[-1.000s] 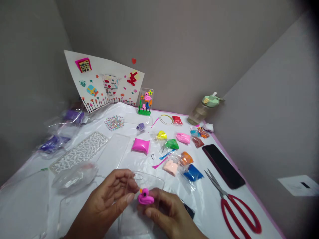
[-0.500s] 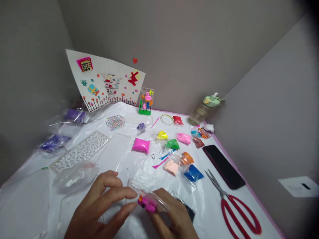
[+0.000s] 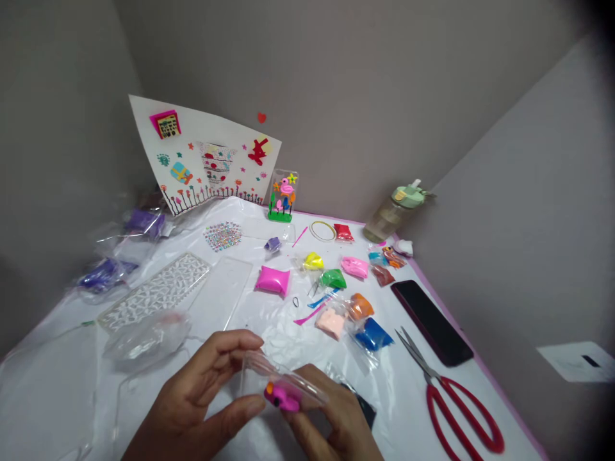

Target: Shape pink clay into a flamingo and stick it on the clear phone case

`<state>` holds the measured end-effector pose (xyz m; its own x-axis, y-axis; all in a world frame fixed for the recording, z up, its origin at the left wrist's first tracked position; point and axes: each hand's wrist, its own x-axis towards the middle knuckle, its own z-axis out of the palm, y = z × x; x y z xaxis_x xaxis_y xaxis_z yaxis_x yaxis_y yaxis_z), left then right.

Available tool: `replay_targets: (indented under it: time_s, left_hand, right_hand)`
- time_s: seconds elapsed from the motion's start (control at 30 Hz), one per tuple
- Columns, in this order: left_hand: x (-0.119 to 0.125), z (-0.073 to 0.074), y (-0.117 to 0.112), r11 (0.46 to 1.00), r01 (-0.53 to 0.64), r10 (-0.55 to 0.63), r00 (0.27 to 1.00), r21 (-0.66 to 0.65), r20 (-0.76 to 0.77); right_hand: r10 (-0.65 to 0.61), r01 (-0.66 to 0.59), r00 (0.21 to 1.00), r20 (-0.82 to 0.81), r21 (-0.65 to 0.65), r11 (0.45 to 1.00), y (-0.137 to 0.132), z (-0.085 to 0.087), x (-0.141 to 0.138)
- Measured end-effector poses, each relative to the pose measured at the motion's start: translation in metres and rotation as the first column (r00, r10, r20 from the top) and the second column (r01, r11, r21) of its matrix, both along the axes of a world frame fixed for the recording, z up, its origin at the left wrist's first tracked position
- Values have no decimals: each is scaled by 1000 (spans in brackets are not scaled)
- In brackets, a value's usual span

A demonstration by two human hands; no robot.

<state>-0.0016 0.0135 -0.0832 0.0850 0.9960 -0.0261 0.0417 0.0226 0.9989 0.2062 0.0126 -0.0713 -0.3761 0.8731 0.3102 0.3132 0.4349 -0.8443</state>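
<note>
Low in the head view, my right hand (image 3: 331,413) grips a clear plastic case (image 3: 262,368), which is tilted toward me. A bright pink clay figure (image 3: 283,397) with an orange tip and a black spot sits at the case's near side, by my right fingers. My left hand (image 3: 206,390) is curved around the case's left end, thumb and fingers apart. Its thumb tip is close to the orange tip; whether it touches cannot be told. Part of the case is hidden behind my right hand.
Clay packets, including a magenta one (image 3: 272,281) and a blue one (image 3: 373,334), lie beyond my hands. Red-handled scissors (image 3: 464,410) and a phone (image 3: 431,322) lie right. A bottle (image 3: 391,214) stands behind. Clear cases and a plastic bag (image 3: 147,339) lie left.
My left hand's fingers have moved up and away from the pink figure, opening wider around the case's end. The case is turned slightly, and the figure sits slightly lower in view.
</note>
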Motion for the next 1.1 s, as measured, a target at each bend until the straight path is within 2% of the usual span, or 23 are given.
replay_targets:
  time_s: [0.1,0.47,0.83,1.0,1.1]
  left_hand:
    - [4,5,-3,995,5,1,998,-96,68]
    - [8,13,-3,987,10,12,991,-162,135]
    - [13,28,0,950,-30,84,984,-309,160]
    - [14,31,1,942,-29,89,982,-335,166]
    - [14,29,0,943,-33,94,981,-331,171]
  right_hand:
    - [13,-14,1000,-23,-11,1000,0,-2,0]
    - [51,-52,999,-9,-98,994,1,0,-1]
    - [13,-11,999,-29,82,997,0,-2,-1]
    - [27,-26,1000,-9,31,999,0,-2,0]
    - [13,-12,1000,-15,49,999,0,-1,-1]
